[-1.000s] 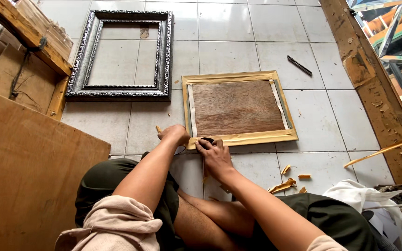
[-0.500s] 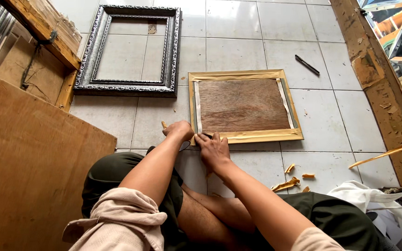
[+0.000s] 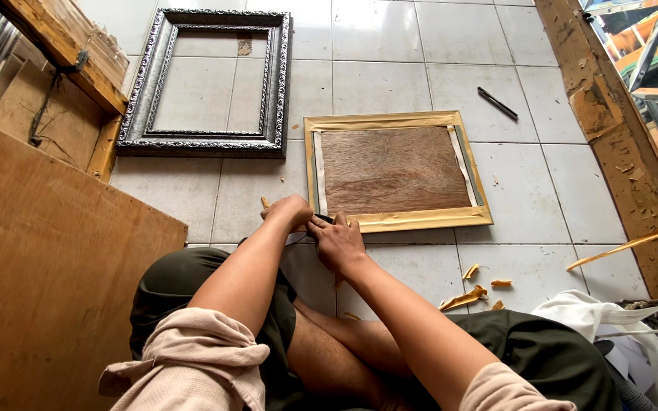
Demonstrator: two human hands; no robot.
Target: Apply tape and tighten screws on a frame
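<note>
Tiled floor [image 3: 390,46], ornate empty frame [image 3: 207,80]

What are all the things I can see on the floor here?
Picture frame with wooden backing: one, gold-taped edges, face down on the tiles, centre.
Ornate empty frame: one, dark silver, upper left.
Plywood board: one, brown, left side.
Dark tool: one, black, slim, on tiles upper right.
Tape scraps: several, yellow, near the right knee.
Wooden beam: one, brown, right edge.
White bag: one, lower right.
Left hand: at the frame's near left corner.
Right hand: beside it, pressing a small dark object I cannot make out.
</note>
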